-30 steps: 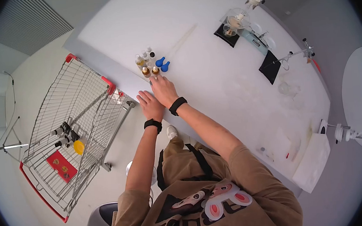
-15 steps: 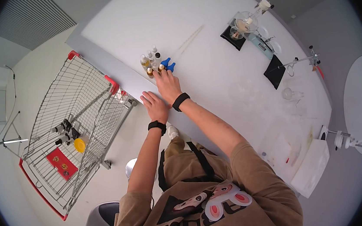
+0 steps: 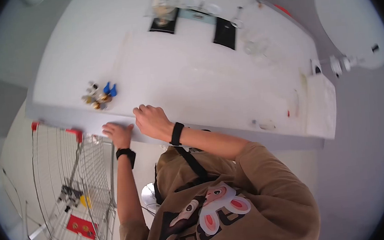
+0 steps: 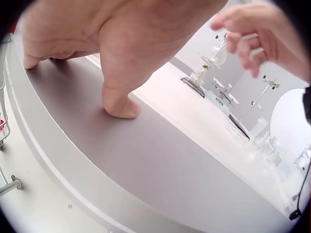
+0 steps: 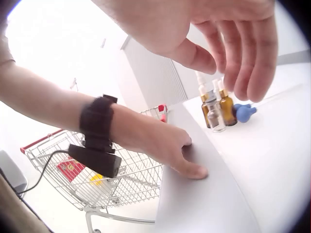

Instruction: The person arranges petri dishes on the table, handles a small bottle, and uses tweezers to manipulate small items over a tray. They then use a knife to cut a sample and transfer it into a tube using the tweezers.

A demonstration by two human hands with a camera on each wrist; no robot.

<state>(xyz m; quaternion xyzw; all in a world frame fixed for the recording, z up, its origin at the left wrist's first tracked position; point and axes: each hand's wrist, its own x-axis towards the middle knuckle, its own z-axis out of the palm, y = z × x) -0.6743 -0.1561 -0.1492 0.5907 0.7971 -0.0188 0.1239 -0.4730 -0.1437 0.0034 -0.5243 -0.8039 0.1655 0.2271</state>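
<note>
My left hand (image 3: 119, 135) rests with its fingertips and thumb on the grey front edge (image 4: 160, 160) of the white table. Raised over the table, to the right of it, is my right hand (image 3: 153, 121), its fingers loosely bent and nothing between them, as the right wrist view shows. Beyond both hands, to the left in the head view, stands a tight group of small bottles (image 3: 97, 102). Among them are an amber dropper bottle (image 5: 227, 110) and a clear glass bottle (image 5: 215, 116). Two blue rubber bulbs (image 5: 245, 112) lie beside the group.
A wire shopping cart (image 3: 75, 177) stands against the table's left front. Farther back are a black-based stand with glassware (image 3: 162, 16), a pale blue balance (image 3: 198, 15) and another black base (image 3: 224, 33). Clear glassware (image 3: 254, 47) lies toward the right, and a white board (image 3: 322, 107) overhangs that end.
My right hand has left the amber bottles and moved right, away from the group. The left hand stays on the table edge. The head view has swung to the right.
</note>
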